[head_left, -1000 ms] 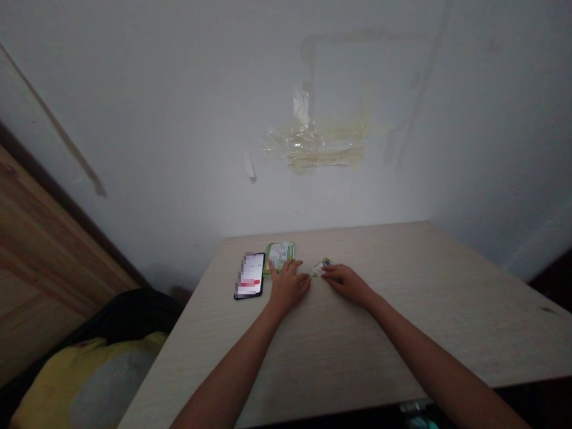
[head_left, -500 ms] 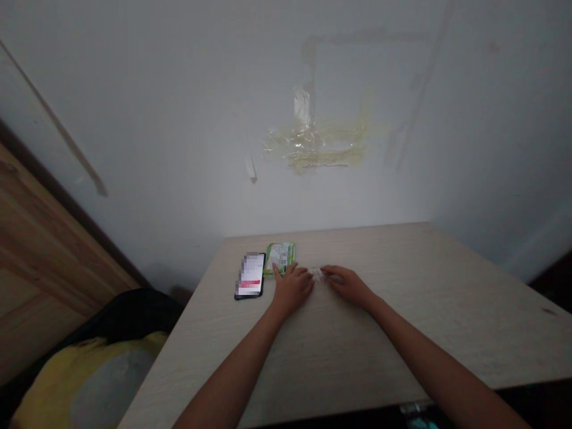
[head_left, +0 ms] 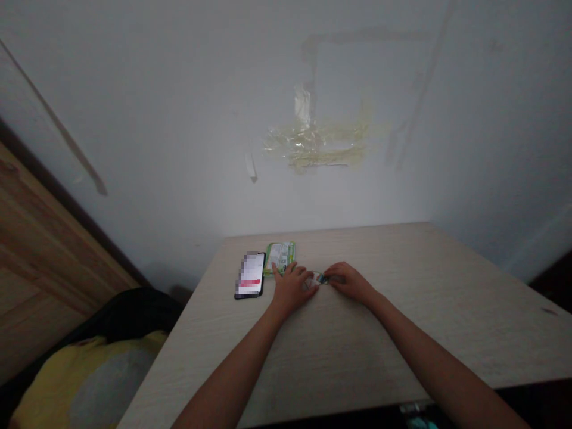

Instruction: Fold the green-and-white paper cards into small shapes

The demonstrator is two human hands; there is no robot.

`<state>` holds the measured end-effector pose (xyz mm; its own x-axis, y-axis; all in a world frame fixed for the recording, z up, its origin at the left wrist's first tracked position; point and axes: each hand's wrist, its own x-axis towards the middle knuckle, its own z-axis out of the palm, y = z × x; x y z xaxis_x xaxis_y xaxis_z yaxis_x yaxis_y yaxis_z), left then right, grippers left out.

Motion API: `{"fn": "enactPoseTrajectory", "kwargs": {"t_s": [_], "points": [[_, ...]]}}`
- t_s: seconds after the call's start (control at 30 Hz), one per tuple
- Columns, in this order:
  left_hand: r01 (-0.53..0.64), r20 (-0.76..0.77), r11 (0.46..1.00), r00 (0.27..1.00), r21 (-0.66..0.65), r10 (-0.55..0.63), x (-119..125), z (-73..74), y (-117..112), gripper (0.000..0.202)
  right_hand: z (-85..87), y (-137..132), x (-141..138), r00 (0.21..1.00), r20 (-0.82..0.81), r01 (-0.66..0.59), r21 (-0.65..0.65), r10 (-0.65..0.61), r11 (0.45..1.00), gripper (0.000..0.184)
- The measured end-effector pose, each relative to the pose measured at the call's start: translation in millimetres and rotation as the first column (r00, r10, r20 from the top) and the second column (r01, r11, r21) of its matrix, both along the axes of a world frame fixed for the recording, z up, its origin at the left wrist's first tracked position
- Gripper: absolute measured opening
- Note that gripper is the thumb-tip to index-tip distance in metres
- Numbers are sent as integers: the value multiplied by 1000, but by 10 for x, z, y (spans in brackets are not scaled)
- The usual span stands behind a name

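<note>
Between my hands, on the table, is a small whitish, see-through piece (head_left: 316,278) with a blue patch at its right; its kind is too small to make out. My left hand (head_left: 292,290) has thumb and fingers closed at the left end of it. At its right end, the fingertips of my right hand (head_left: 348,280) pinch it by the blue patch. Just beyond my left hand lies a green and white printed packet (head_left: 281,253), whose near edge is partly covered by my fingers.
A phone (head_left: 251,277) with a lit, partly blurred screen lies left of the packet. The pale wooden table (head_left: 379,357) meets a wall with peeling tape (head_left: 322,146). A yellow and grey soft item (head_left: 98,381) is at lower left, beside a wooden panel (head_left: 40,238).
The small piece between my hands has turned or shifted, and a blue patch now shows near my right fingertips. My left fingers have moved slightly right. The phone and packet stay put.
</note>
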<state>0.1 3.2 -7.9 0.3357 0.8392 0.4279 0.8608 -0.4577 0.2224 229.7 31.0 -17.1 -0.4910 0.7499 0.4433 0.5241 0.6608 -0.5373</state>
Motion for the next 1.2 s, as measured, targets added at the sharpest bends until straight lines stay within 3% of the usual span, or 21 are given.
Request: {"fn": "enactPoseTrajectory", "kwargs": {"t_s": [0.23, 0.63, 0.87, 1.2], "points": [[27, 6, 999, 1000, 44, -27, -13, -71, 48, 20, -21, -7, -10, 1000, 4, -4, 6, 4, 1000, 26], [55, 41, 997, 998, 52, -57, -15, -55, 52, 20, -42, 2, -56, 1000, 16, 11, 98, -12, 995, 15], [46, 49, 999, 998, -17, -45, 3, 0, 19, 21, -49, 14, -76, 999, 45, -3, 107, -2, 994, 14], [145, 4, 985, 989, -98, -146, 11, 20, 26, 22, -42, -12, -109, 994, 91, 46, 137, -58, 990, 11]]}}
